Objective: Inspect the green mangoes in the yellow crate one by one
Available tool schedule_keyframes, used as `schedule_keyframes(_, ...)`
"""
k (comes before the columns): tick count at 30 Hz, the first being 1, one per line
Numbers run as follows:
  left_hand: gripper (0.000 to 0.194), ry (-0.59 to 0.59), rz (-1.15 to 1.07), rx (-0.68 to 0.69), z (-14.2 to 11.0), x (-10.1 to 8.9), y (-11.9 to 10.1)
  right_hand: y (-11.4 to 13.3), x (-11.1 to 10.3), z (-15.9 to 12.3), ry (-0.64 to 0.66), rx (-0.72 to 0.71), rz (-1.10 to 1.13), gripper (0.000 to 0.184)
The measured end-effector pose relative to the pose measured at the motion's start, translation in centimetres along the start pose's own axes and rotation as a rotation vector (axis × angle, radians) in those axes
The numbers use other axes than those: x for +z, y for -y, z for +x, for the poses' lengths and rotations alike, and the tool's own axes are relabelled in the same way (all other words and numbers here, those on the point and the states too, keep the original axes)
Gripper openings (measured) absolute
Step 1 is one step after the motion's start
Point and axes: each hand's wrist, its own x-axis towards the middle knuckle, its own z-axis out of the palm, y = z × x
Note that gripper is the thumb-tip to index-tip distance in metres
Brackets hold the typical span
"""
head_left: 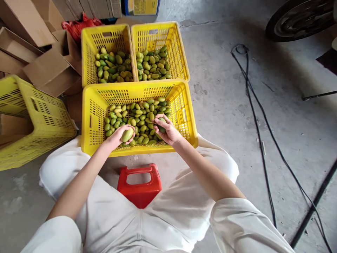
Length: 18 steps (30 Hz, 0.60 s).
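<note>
My left hand (pixel 123 135) is closed around a yellow-green oval fruit (pixel 127 135), which looks like a small mango. In my right hand (pixel 168 130) is a darker green fruit (pixel 161 125) of the same shape, partly covered by the fingers. Both hands are over the near yellow crate (pixel 139 151), left hand toward its front left, right hand right of the middle. Many loose green fruits (pixel 142 121) lie in that crate below the hands.
Two more yellow crates (pixel 160 52) with fruit stand behind the near one. An upturned yellow crate (pixel 50 112) and cardboard boxes (pixel 50 70) are on the left. A red plastic stool (pixel 140 193) sits between my legs. Black cable (pixel 259 130) and a wheel (pixel 297 21) are on the right.
</note>
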Motion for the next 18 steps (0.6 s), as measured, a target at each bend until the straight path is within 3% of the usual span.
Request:
schedule_keyframes(3,0.017,-0.038,-0.092,0.003,0.0,0.1,-0.2,0.0,0.1,-0.1,0.061,-0.001,-0.030,0.060)
schedule_keyframes(8,0.018,-0.208,-0.243,0.046,-0.1,0.3,-0.9,0.5,0.1,0.2,0.107,0.008,0.079,0.038)
schedule_keyframes(12,0.008,-0.274,-0.273,0.113,0.2,0.1,-0.8,0.1,0.2,0.3,0.118,0.005,0.045,0.050)
schedule_keyframes(18,0.031,-0.278,-0.196,0.144,0.7,-0.6,0.1,-0.8,0.3,0.0,0.025,-0.012,0.011,0.070)
